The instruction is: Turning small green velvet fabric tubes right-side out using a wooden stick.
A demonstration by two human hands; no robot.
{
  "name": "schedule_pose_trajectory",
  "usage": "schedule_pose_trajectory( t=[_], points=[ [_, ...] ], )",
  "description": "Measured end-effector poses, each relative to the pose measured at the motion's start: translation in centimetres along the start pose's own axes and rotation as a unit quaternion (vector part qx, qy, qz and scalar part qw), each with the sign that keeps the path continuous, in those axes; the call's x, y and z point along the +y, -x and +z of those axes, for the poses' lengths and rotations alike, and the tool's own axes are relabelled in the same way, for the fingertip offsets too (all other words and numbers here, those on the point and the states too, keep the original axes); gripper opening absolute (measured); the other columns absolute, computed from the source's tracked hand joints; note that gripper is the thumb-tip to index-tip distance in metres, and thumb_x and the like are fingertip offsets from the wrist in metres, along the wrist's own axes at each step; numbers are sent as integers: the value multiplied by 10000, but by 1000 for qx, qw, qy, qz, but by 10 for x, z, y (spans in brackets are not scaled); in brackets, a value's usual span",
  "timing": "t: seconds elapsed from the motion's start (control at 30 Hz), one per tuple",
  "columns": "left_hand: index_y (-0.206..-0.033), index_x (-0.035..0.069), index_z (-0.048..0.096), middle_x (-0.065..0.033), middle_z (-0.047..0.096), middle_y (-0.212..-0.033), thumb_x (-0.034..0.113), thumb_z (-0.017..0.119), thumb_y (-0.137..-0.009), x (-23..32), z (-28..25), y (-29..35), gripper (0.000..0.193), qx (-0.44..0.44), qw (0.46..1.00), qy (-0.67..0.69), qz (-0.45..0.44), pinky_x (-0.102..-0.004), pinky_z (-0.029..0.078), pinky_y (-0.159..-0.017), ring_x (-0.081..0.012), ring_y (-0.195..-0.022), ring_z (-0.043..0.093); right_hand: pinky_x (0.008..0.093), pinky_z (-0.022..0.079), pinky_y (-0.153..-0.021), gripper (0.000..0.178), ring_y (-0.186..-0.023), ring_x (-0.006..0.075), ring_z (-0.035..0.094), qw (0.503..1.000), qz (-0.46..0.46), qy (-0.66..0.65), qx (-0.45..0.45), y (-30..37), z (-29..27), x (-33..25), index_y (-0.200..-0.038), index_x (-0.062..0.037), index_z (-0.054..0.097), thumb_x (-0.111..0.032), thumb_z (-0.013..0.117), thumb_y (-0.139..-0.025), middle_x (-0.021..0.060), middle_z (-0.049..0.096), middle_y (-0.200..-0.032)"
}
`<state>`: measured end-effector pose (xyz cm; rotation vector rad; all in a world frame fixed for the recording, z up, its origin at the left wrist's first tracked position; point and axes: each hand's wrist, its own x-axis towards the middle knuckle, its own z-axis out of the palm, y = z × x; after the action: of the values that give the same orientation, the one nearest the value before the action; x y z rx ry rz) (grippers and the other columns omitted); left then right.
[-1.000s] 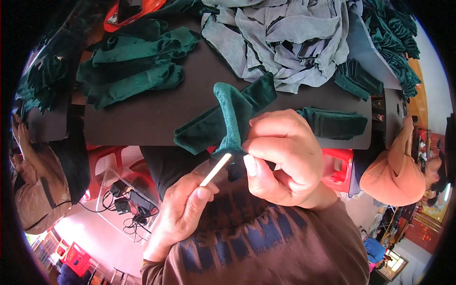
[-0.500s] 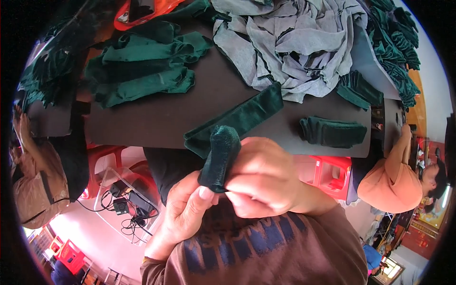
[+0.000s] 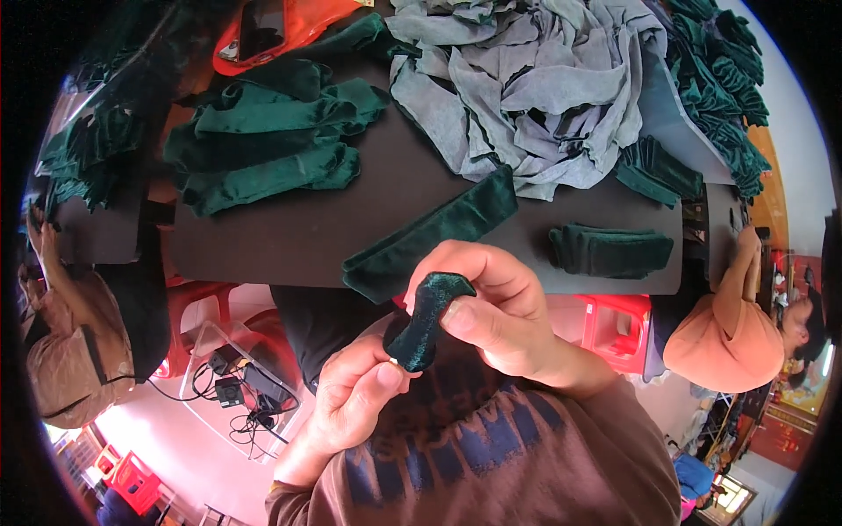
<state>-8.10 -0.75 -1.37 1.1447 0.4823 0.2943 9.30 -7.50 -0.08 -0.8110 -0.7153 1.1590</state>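
Between my two hands, in front of my chest, is a small piece of dark green velvet fabric [image 3: 421, 329], bent into a curved, folded shape. My left hand [image 3: 360, 394] pinches its lower end between thumb and fingers. The upper end is in the grip of my right hand [image 3: 491, 311], whose thumb presses on the near side. Just beyond, a long folded strip of green velvet [image 3: 438, 232] lies slantwise at the table's near edge. My fingers hide part of the piece.
On the dark table [image 3: 263, 245] lie green velvet strips [image 3: 272, 140] at left, a heap of grey-backed fabric [image 3: 544, 96], and a folded green stack [image 3: 614, 250] at right. An orange-red bag [image 3: 232, 44] holds a phone. People sit on both sides. Below left, a clear bin [image 3: 250, 386] holds cables.
My right hand has shifted its hold to the upper end of the velvet piece, its thumb now toward me. The piece has come lower and curves more. My left hand keeps the lower end.
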Motion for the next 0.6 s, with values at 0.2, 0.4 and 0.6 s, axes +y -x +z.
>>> schedule_pose_trajectory(
  t=[0.2, 0.4, 0.6],
  points=[
    [-884, 32, 509, 3, 462, -646, 318, 487, -890, -5, 7, -3, 288, 29, 1000, 1, -2, -195, 283, -495, -56, -544, 367, 261, 410, -749, 116, -826, 133, 512, 1000, 3, 29, -3, 1, -3, -2, -927, -2, 551, -77, 575, -843, 106, 545, -931],
    [-905, 20, 505, 5, 456, -662, 317, 509, -896, -13, 8, 0, 297, 62, 997, -11, 43, -199, 294, -511, -61, -570, 374, 245, 391, -716, 68, -816, 128, 499, 975, -19, 188, -113, -1, -13, -6, -861, -1, 557, -51, 586, -825, 110, 537, -935],
    [-899, 14, 501, 10, 453, -666, 307, 494, -905, -10, 9, -2, 293, 56, 997, -36, 38, -199, 292, -512, -60, -571, 371, 248, 393, -735, 128, -832, 137, 497, 982, -43, 171, -64, 2, -10, 2, -921, -9, 527, -69, 582, -822, 119, 530, -944]
  ],
)
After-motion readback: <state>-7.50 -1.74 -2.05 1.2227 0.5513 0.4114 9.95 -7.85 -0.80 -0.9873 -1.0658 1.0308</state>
